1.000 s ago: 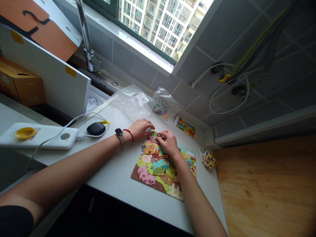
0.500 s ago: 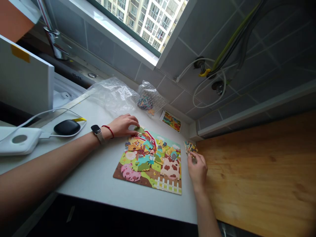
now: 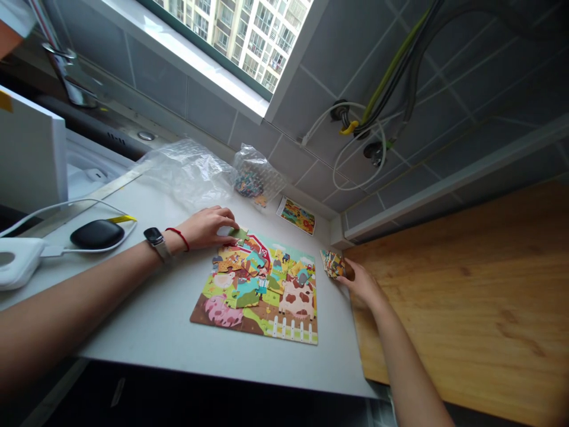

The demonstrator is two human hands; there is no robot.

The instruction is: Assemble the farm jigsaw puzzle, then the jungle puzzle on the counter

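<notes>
A farm jigsaw puzzle (image 3: 253, 290) lies on the white counter, with a pig, a cow, a barn and a fence on it. Several loose pieces rest on top of its middle. At its upper left corner, my left hand (image 3: 213, 226) is closed, thumb and fingers on a green puzzle piece (image 3: 240, 236). To the right of the puzzle, my right hand (image 3: 360, 281) grips a small pile of puzzle pieces (image 3: 332, 263) from its right side, thumb in front and fingers behind. Part of the pile is hidden by those fingers.
Behind the puzzle lie a picture card (image 3: 297, 215), a clear bag of pieces (image 3: 251, 181) and crumpled plastic wrap (image 3: 186, 175). A black case (image 3: 96, 234) and a white charger (image 3: 20, 264) with a cable stand left. A wooden board (image 3: 457, 302) borders the right.
My right hand has moved round to the right side of the pile and taken hold of it. My left hand stays on the green piece. The view has shifted slightly right.
</notes>
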